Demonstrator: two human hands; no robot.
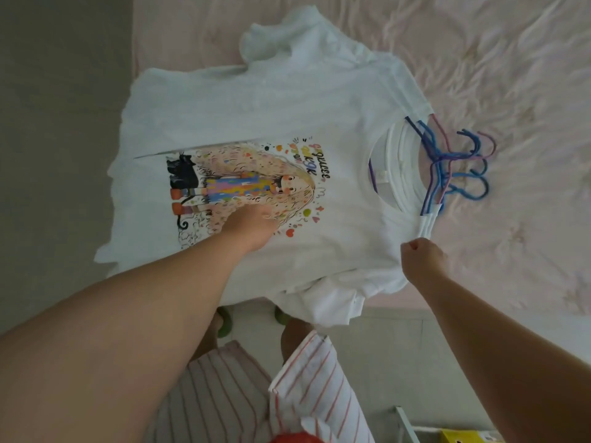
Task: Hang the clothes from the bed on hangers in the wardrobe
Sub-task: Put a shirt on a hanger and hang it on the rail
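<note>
- The T-shirt [287, 100] is plain white, with white neck bands stacked at the collar.
- Its printed picture [243, 187] shows a figure with long pale yellow, squiggly hair, a dress in blue, pink and yellow patches, orange boots, a black cat and black lettering, ringed with small orange, green and red specks.
- The hangers [447, 161] are blue, purple and pink; how many of each cannot be told.
- The bed sheet [511, 75] is pale pink with a faint beige motif.
- The shorts [319, 388] are white with thin red-pink stripes.
- The floor [48, 123] is grey-beige.
- The slippers [224, 324] look green.
- A yellow box [463, 436] sits at the lower edge.
</note>
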